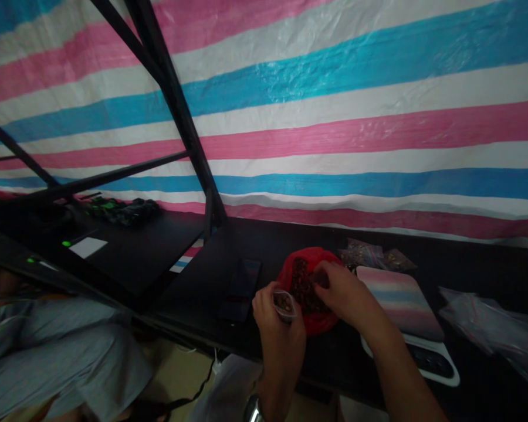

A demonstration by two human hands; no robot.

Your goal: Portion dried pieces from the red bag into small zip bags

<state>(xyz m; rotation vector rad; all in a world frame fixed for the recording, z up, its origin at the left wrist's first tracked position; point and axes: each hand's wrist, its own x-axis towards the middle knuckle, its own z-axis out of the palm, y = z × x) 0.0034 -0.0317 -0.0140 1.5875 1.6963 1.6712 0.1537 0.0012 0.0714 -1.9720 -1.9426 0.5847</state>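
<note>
My left hand is wrapped round a small clear zip bag, its mouth held open and small brown pieces showing inside. Just to the right lies a red plastic bag, spread open and filled with dark reddish-brown dried pieces. Over the red bag's right side, my right hand reaches in with thumb and fingers pinched together at the pieces. What sits between those fingertips is too small and dark to make out.
A digital scale with a shiny plate stands right of the red bag. Filled zip bags lie behind it, and flat clear bags to its right. A dark phone lies at left. Another person's grey-clad legs show lower left.
</note>
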